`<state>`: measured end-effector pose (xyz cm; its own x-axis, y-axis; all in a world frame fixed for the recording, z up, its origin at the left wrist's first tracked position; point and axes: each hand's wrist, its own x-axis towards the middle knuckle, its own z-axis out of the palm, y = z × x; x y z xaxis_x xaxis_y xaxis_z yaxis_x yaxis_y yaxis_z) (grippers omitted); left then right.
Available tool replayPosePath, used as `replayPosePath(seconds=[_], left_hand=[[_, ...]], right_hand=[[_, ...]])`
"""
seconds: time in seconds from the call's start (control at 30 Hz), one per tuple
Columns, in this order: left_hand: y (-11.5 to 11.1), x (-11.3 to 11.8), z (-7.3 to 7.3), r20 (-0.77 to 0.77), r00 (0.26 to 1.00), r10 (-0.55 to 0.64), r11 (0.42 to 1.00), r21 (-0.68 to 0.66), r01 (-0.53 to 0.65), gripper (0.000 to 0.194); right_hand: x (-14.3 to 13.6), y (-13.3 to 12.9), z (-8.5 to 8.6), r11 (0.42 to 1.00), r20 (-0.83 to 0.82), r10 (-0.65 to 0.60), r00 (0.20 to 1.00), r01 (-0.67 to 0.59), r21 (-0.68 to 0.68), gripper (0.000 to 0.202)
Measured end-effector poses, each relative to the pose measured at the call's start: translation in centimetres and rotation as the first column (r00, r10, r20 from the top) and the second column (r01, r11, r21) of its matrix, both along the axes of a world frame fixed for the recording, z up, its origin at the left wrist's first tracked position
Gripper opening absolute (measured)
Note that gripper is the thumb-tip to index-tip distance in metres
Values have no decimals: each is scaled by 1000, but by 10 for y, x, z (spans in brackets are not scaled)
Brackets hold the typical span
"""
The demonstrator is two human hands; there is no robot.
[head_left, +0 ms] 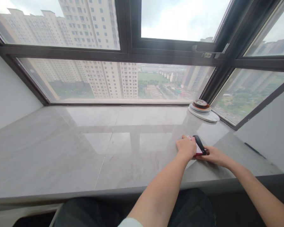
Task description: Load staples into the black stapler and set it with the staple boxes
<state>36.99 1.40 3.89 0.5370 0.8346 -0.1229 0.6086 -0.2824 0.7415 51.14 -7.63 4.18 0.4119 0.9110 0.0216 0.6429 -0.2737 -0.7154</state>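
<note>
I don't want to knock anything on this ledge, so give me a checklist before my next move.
1. Left hand on the red-and-white item: ok.
2. Right hand at its other end: ok.
3. Disc stack apart from both hands: ok.
4. Dark stick apart from right hand: ok.
5. Item in full view: not ok, left hand covers part.
6. Item's underside: cannot tell, hidden.

Dark-framed windows (125, 53), pale high-rises (104, 78) outside, cloudy daylight, glossy grey stone sill (68, 151), white walls (9, 91)
</note>
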Motion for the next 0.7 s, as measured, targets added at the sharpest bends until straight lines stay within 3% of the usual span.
replayPosePath(seconds=[0.07,0.1,0.13,0.2,0.23,0.27,0.37,0.43,0.5,0.6,0.7], left_hand=[[0,-15,0,23,1000,-7,1000,-17,8,73],[-2,-28,-1,39,999,-12,1000,-21,13,74],[-4,-45,-4,57,998,-17,1000,-20,18,73],[-11,-88,-12,107,994,-35,999,3,35,66],[-15,-115,-17,132,990,-45,999,18,43,59],[-18,-144,-23,153,987,-50,999,29,46,52],[-26,-235,-36,234,972,6,992,124,-36,41],[-27,-291,-41,222,972,74,956,262,-132,38],[-29,-336,-44,74,987,142,894,419,-160,38],[-32,-373,-48,-143,969,203,831,548,-94,48],[-34,-377,-53,-216,948,234,817,572,-71,56]], right_hand=[[11,-10,-3,983,-65,100,993,-109,-151,93],[13,-18,-5,981,-54,95,994,-103,-167,106],[12,-26,-6,993,-1,36,999,-36,-117,113],[-7,-42,-9,993,101,-107,989,102,57,108],[-26,-48,-11,979,121,-163,979,145,146,94],[-50,-51,-13,978,116,-141,983,120,173,81],[-137,-42,-24,982,102,115,988,-129,137,56],[-190,-24,-33,939,182,307,934,-328,103,52],[-229,-4,-43,921,348,361,865,-390,14,56],[-260,15,-55,950,511,305,804,-293,-106,61],[-271,20,-61,968,569,250,783,-218,-126,65]])
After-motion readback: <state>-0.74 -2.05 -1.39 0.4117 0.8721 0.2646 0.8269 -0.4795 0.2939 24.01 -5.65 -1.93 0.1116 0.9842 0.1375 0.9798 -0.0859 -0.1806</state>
